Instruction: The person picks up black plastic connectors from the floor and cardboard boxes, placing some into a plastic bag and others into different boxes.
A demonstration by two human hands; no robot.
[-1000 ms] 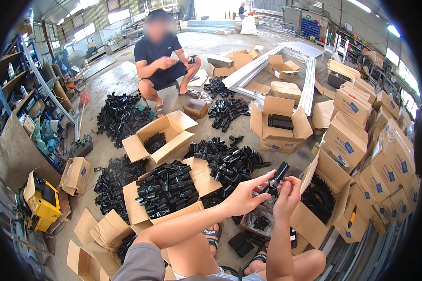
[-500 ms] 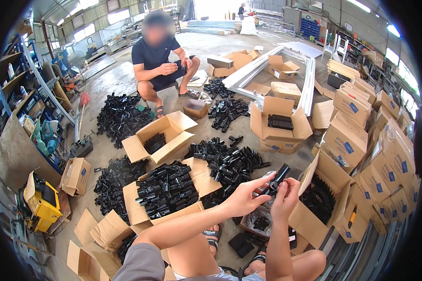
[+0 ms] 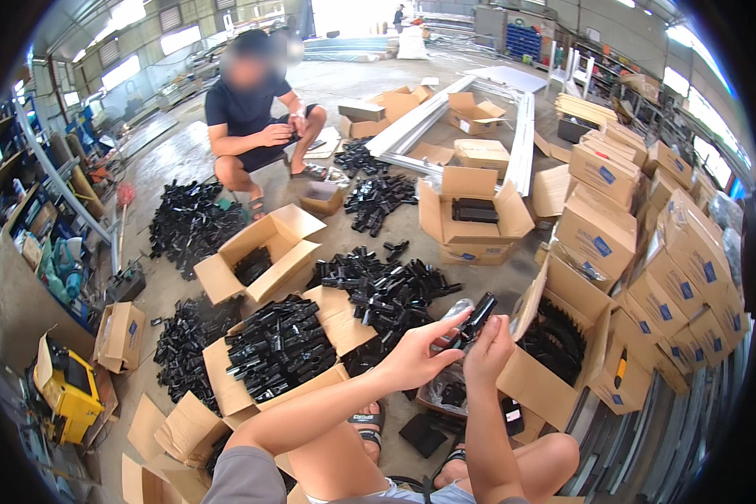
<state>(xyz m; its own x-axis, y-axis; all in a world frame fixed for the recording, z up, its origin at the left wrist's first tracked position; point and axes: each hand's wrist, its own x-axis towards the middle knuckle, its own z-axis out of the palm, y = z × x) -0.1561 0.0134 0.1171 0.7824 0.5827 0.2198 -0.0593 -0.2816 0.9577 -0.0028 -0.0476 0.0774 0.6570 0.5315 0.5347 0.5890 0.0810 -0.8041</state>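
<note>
A: Head view: the left hand (image 3: pixel 412 363) and right hand (image 3: pixel 487 353) both pinch one black part (image 3: pixel 472 317), held above the open box (image 3: pixel 554 370).

B: A loose grip could drop it into that clutter.

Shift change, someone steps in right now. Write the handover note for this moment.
Left hand and right hand: both grip one black part, held up in front of the person.
Parts: loose black pile on the floor ahead; filled open box to the left; another open box with black parts on the right.
Done: the left box looks nearly full.
Left: the floor pile, and the part in hand, not yet put down.
</note>
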